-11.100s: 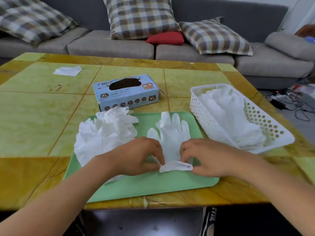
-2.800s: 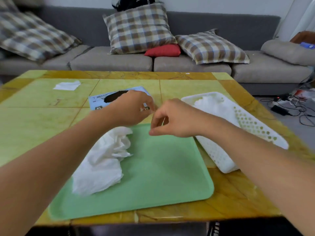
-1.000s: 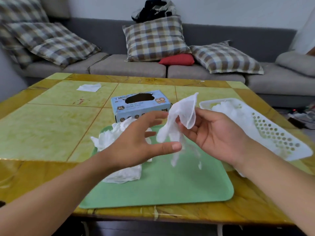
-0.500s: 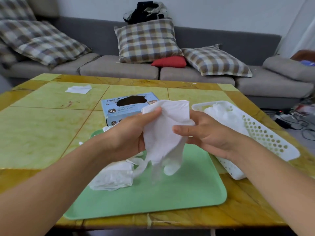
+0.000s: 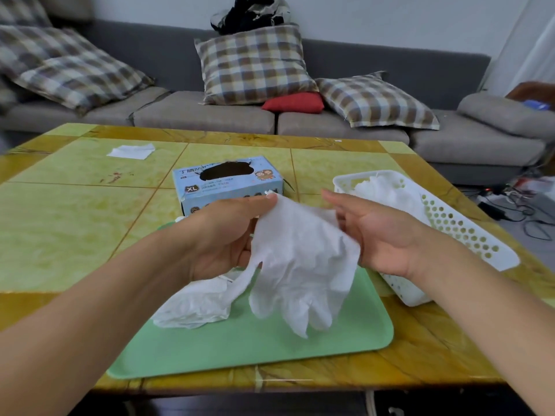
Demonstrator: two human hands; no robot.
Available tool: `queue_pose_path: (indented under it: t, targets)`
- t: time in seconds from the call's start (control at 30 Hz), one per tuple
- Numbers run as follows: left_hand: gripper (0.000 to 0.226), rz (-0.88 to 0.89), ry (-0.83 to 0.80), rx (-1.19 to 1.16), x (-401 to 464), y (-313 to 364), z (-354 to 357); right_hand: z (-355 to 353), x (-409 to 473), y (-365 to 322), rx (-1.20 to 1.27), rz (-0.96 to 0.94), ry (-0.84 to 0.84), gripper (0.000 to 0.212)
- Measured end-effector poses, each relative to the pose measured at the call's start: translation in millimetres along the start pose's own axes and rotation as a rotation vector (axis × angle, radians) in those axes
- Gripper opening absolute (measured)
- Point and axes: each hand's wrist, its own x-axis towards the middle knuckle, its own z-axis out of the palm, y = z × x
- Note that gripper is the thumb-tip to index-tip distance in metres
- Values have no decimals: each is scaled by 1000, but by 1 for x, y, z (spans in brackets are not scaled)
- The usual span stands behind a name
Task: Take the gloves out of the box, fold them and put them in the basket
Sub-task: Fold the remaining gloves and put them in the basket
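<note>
A white disposable glove (image 5: 300, 265) hangs fingers down above the green tray (image 5: 330, 340). My left hand (image 5: 228, 235) pinches one side of its cuff, and my right hand (image 5: 381, 235) holds the other side, palm turned toward me, so the glove is spread between them. A crumpled pile of white gloves (image 5: 195, 304) lies on the tray's left part, partly hidden by my left arm. Behind the tray stands the blue glove box (image 5: 228, 184), its top opening dark. To the right, the white perforated basket (image 5: 468, 232) holds several white gloves.
A white tissue (image 5: 132, 151) lies on the yellow-green table (image 5: 75, 229) at the far left. A grey sofa with checked cushions runs behind the table. Cables lie on the floor at the right.
Over the last second both hands have spread the glove wider by its cuff, and it now hangs flat with its fingers down. The view has shifted slightly.
</note>
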Motion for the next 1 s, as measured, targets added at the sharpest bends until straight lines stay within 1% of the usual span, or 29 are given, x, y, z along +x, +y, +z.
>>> queue_pose_path:
  t: [0.1, 0.17, 0.2, 0.23, 0.3, 0.33, 0.4, 0.47, 0.5, 0.53, 0.57, 0.6, 0.67, 0.7, 0.73, 0.77, 0.8, 0.83, 0.87, 0.93, 0.97, 1.0]
  targets:
    - [21, -74, 0, -33, 1, -5, 0, -5, 1, 8, -112, 103, -59, 33]
    - [21, -179, -42, -4, 2, -6, -2, -12, 2, 12, -151, 163, -87, 40]
    - [25, -234, -84, 30, 2, -7, -3, -15, 2, 13, -162, 189, -108, 46]
    - [30, -275, -121, 73, 2, -7, -4, -18, 2, 14, -172, 215, -143, 48]
    - [34, -308, -144, 147, 5, -10, -5, -23, 5, 16, -198, 246, -201, 36]
    - [34, -311, -138, 174, 7, -11, -6, -25, 7, 17, -210, 249, -213, 34]
    - [33, -298, -118, 233, 13, -14, -8, -26, 16, 21, -220, 251, -201, 39]
    - [29, -211, -34, 306, 21, -19, -7, -21, 25, 23, -235, 233, -152, 44]
    - [29, -122, 30, 329, 26, -21, -6, -17, 28, 21, -255, 190, -106, 44]
    - [30, -6, 94, 342, 29, -20, -4, -13, 31, 17, -270, 103, -46, 37]
    - [33, 138, 133, 346, 30, -16, -1, -11, 32, 10, -278, -32, 25, 29]
    - [37, 302, 138, 355, 31, -9, 2, -11, 32, 0, -280, -214, 91, 23]
    - [42, 622, 70, 398, 25, 8, 6, -8, 22, -24, -278, -614, 171, 22]
    - [41, 755, 21, 445, 20, 17, 7, -7, 12, -35, -300, -772, 172, 23]
    - [39, 850, -8, 495, 16, 23, 7, -5, 3, -43, -352, -874, 157, 23]
    - [35, 903, -17, 543, 13, 25, 6, -6, -3, -45, -413, -915, 154, 23]
    - [31, 926, -17, 588, 12, 24, 3, -9, -5, -43, -479, -905, 158, 24]
    - [29, 914, -26, 646, 12, 19, 0, -14, -2, -35, -538, -852, 170, 27]
    - [29, 871, -44, 718, 14, 11, -6, -18, 2, -27, -606, -774, 187, 35]
    - [30, 720, -131, 887, 23, -12, -18, -27, 13, -5, -790, -586, 193, 51]
    - [29, 655, -186, 972, 28, -25, -25, -32, 16, 6, -901, -502, 164, 51]
    - [28, 610, -243, 1038, 32, -37, -30, -36, 18, 16, -1013, -442, 115, 46]
